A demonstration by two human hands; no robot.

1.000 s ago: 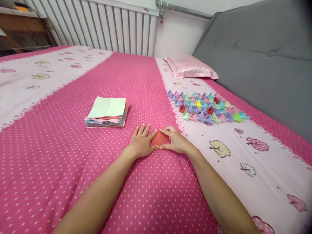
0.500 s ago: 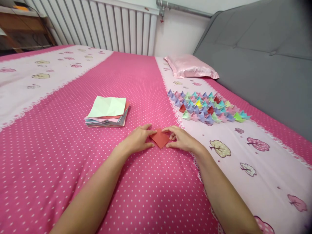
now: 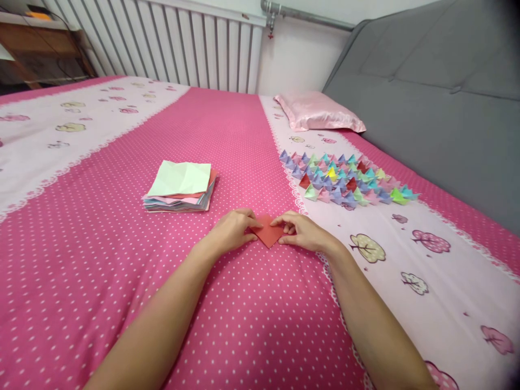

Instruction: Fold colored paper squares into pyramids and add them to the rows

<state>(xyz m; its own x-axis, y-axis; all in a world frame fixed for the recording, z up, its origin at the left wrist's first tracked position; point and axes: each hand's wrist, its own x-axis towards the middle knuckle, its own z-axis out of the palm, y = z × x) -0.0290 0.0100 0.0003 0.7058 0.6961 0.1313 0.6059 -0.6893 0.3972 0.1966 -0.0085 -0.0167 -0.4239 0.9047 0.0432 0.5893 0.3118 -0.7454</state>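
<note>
A small red piece of folded paper (image 3: 268,235) lies on the pink dotted bedspread, one corner pointing toward me. My left hand (image 3: 234,232) grips its left corner, with the index finger on top and the thumb by the edge. On the opposite side, my right hand (image 3: 301,231) pinches the right corner between thumb and index finger, its other fingers curled. The far part of the paper is partly covered by my fingertips. To the left sits a stack of square paper sheets (image 3: 179,179), pale green on top. At the right stand several rows of folded paper boats (image 3: 337,177) in many colours.
The bedspread (image 3: 235,336) has pink and white printed bands with slight wrinkles. A pink pillow (image 3: 319,111) lies at the back, beside a grey padded headboard (image 3: 439,97). A white radiator (image 3: 195,43) and a pipe (image 3: 312,16) run along the wall. A wooden table (image 3: 44,43) stands far left.
My left thumb and fingers have drawn closer together on the paper's left corner. My right thumb has moved in to the right corner. The paper has stayed nearly in place.
</note>
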